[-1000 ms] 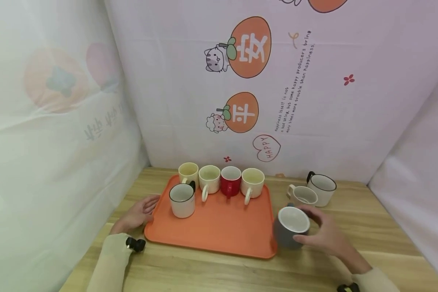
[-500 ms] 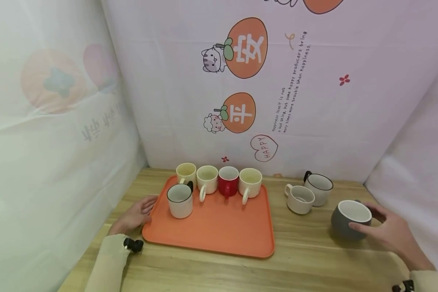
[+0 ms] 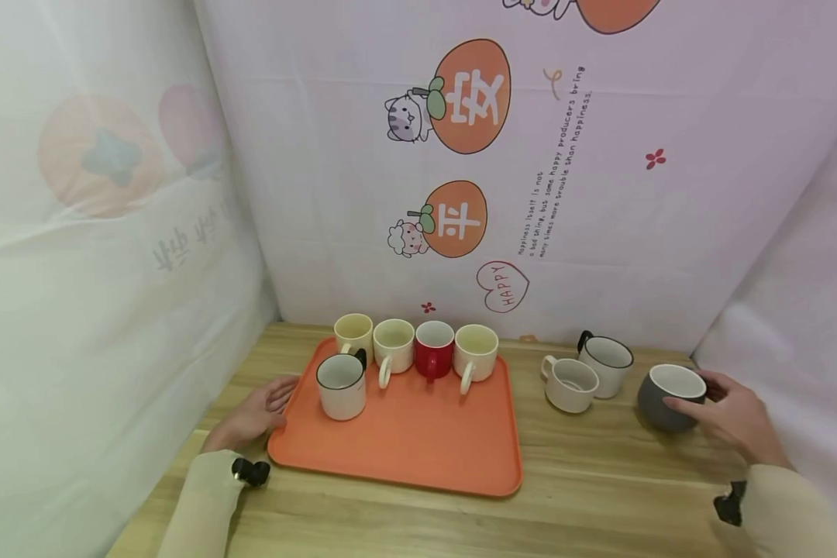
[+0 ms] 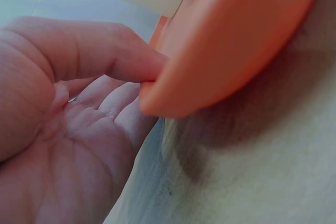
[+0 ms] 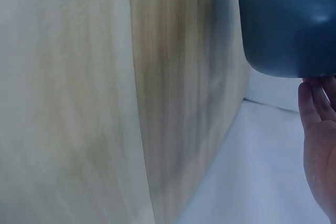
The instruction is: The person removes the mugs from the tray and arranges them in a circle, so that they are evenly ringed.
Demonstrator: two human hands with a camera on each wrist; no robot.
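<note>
My right hand (image 3: pixel 735 415) holds a dark grey mug (image 3: pixel 659 403) with a white inside, upright at the far right of the table. The thumb lies across its near side and the fingers reach behind it. In the right wrist view the mug's rounded grey body (image 5: pixel 289 30) shows close up, with the fingers beside it. At the left, my left hand (image 3: pixel 251 418) pinches the left edge of an orange tray (image 3: pixel 418 449). Its thumb (image 4: pixel 126 59) presses on the rim in the left wrist view, the other fingers being lower, partly hidden behind the tray.
Along the tray's back stand a yellow mug (image 3: pixel 353 331), two cream mugs and a red mug (image 3: pixel 434 353). A black-rimmed white mug (image 3: pixel 342 391) stands in front of them. Right of the tray are a low off-white cup (image 3: pixel 570 387) and another black-rimmed mug (image 3: pixel 607 368). Printed cloth walls surround the table.
My right hand has carried the grey mug from the tray's right edge to the far right, then slightly back toward the wall. My left hand stays at the tray.
</note>
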